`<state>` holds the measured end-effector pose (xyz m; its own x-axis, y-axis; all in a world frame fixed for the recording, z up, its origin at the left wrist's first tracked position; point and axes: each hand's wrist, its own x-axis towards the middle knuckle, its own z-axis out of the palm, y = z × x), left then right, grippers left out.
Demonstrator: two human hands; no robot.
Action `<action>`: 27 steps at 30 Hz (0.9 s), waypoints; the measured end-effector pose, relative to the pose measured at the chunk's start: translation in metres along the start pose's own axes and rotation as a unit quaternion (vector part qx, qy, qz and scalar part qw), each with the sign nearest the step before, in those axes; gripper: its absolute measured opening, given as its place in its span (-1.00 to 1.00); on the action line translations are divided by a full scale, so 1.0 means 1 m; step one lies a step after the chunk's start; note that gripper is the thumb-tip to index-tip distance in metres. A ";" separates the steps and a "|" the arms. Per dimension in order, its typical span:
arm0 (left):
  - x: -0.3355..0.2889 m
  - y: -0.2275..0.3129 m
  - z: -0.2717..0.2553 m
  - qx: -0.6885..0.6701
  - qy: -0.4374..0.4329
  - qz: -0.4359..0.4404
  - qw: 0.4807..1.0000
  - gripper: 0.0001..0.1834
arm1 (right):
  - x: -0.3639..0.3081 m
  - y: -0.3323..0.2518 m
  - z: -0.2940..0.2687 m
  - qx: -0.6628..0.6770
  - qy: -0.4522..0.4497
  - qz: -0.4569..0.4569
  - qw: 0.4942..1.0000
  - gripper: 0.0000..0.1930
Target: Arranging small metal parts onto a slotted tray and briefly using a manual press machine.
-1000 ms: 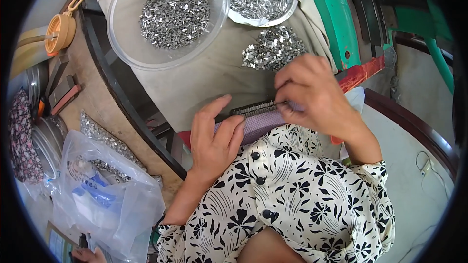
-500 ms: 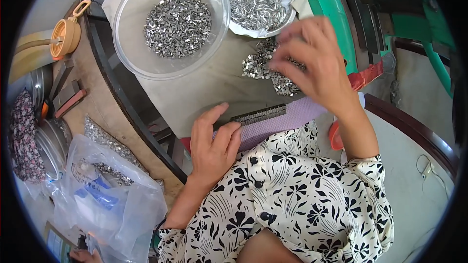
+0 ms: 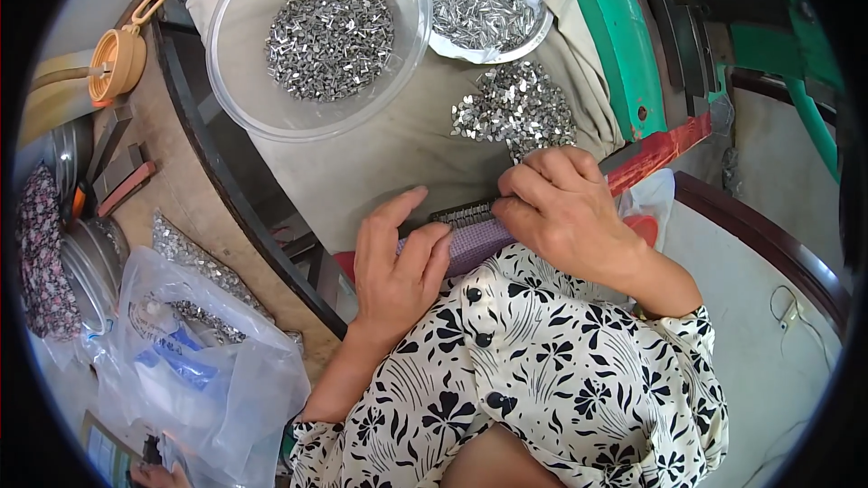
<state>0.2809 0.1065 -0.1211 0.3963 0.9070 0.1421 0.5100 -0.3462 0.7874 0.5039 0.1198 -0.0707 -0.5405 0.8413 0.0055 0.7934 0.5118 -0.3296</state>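
Observation:
A dark, narrow slotted metal bar point(image 3: 463, 215) lies on a purple cloth point(image 3: 475, 244) in front of me. My left hand point(image 3: 398, 258) grips its left end, with one finger stretched along the far side. Closed in a pinch, my right hand point(image 3: 570, 212) is at the bar's right end and covers it. Whatever its fingertips hold is hidden. Just beyond that hand a loose pile of small shiny metal pieces point(image 3: 520, 108) lies on the beige cloth point(image 3: 398, 154).
A clear plastic tub point(image 3: 217, 81) of small metal pieces stands at the far left, beside a metal bowl point(image 3: 542, 32) of slim metal pins. Green machine framing point(image 3: 624, 54) borders the right. Plastic bags point(image 3: 226, 380) with metal pieces and an orange-lidded container point(image 3: 117, 63) are at left.
My right hand has come down from the loose pile to the bar's right end, its fingers now pinched. My left hand has stayed at the bar's left end.

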 end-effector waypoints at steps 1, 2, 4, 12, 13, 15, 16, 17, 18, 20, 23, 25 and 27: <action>0.000 0.000 0.000 -0.001 0.006 0.008 1.000 -0.78 | 0.000 -0.001 -0.001 0.000 0.001 -0.003 1.000 -0.87; -0.001 0.000 0.000 0.000 0.007 0.008 1.000 -0.78 | 0.000 -0.002 -0.002 -0.025 -0.032 -0.010 0.999 -0.83; -0.001 0.001 0.001 0.000 0.004 0.010 1.000 -0.77 | 0.001 -0.004 -0.003 -0.053 -0.080 -0.009 0.995 -0.79; -0.001 0.000 0.001 0.000 -0.004 0.005 1.000 -0.78 | 0.004 0.018 0.002 0.078 -0.063 0.019 0.995 -0.80; -0.001 0.000 0.002 0.000 0.003 0.014 1.000 -0.78 | 0.002 0.023 -0.001 0.138 -0.042 0.043 0.989 -0.79; 0.000 0.001 0.003 -0.005 -0.008 0.007 1.000 -0.78 | -0.005 0.029 -0.005 0.221 -0.002 0.093 0.971 -0.82; 0.000 0.001 0.003 -0.007 0.000 0.020 1.000 -0.78 | -0.007 0.030 -0.004 0.299 0.028 0.117 0.947 -0.86; 0.000 0.001 0.003 -0.002 -0.001 0.019 1.000 -0.78 | -0.010 0.031 -0.002 0.368 0.056 0.148 0.916 -0.89; 0.000 0.001 0.003 0.002 -0.011 0.010 1.000 -0.78 | -0.014 0.031 -0.001 0.402 0.084 0.185 0.893 -0.92; 0.001 0.001 0.004 0.000 -0.004 0.019 1.000 -0.78 | -0.026 0.034 -0.004 0.409 0.065 0.240 0.878 -0.92; 0.001 0.001 0.005 0.000 -0.007 0.019 1.000 -0.78 | -0.036 0.036 -0.001 0.429 0.072 0.299 0.849 -0.89; 0.002 0.002 0.006 0.010 -0.017 0.023 1.000 -0.76 | -0.040 0.036 0.000 0.457 0.095 0.336 0.818 -0.90; 0.003 0.005 0.007 0.036 -0.024 0.059 0.997 -0.74 | -0.041 0.035 0.003 0.463 0.121 0.334 0.812 -0.92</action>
<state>0.2896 0.1063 -0.1211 0.4920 0.8469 0.2016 0.5102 -0.4682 0.7214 0.5533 0.1026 -0.0858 0.0838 0.9440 -0.3190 0.2766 -0.3296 -0.9027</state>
